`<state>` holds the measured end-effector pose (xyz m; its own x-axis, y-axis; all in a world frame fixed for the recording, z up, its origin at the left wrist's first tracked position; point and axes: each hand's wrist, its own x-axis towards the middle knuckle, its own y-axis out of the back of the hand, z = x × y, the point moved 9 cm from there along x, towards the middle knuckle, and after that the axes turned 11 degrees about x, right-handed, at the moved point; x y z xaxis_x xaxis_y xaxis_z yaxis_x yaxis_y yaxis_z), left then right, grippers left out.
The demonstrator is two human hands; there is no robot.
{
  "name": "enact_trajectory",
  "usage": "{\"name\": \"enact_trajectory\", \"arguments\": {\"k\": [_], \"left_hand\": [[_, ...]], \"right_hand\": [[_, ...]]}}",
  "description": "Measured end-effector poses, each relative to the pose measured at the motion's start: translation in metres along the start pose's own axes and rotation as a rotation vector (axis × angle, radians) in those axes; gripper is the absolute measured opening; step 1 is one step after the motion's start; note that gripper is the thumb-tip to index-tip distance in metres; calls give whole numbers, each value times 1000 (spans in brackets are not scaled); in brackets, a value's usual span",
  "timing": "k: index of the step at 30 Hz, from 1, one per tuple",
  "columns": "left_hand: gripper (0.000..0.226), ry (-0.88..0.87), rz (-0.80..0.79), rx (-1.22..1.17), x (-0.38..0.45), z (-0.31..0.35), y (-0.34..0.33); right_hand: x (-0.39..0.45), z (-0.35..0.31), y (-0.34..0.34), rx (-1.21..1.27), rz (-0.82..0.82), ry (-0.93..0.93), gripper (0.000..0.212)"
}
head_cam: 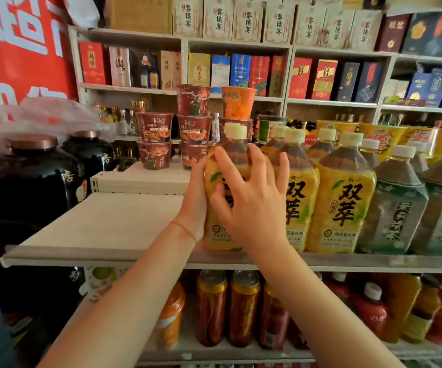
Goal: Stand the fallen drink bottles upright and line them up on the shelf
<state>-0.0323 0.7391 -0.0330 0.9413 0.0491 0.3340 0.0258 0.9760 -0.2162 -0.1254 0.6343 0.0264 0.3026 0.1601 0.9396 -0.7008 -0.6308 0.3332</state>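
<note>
My left grip [196,199] holds the upright yellow tea bottle [237,151], my right grip [253,205] spread wide on its front, likely steadying it beside the row [344,197] on the shelf [95,229].

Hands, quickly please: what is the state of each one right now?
Left hand: holds the left side of the upright yellow-labelled plastic bottle.
Right hand: open, fingers spread against the same bottle's front.
</note>
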Motion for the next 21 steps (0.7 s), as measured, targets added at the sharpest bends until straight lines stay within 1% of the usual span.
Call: {"name": "enact_trajectory", "arguments": {"k": [3,6,10,14,16,19,20,21], "left_hand": [[61,-6,-8,-3,2,-2,-3],[54,-13,-38,-18,0,-2,-7],[58,-15,-68,-49,-3,-3,-9],[61,15,-59,-64,-3,-2,-8],[61,29,-63,-28,-7,-2,-8],[55,48,47,166,-18,9,-2],[49,13,114,231,-22,19,3],[42,-62,258,331,-30,37,16]], "right_hand": [[0,3,-2,18,19,15,49],[0,4,-6,-6,33,18,51],[-2,3,-8,-3,48,24,52],[-1,4,-9,-9,21,-3,51],[-2,5,-9,17,-17,-22,52],[-2,-2,5,155,-70,-14,55],[-2,2,19,215,-49,-7,55],[2,2,41,292,-14,-8,53]]}}
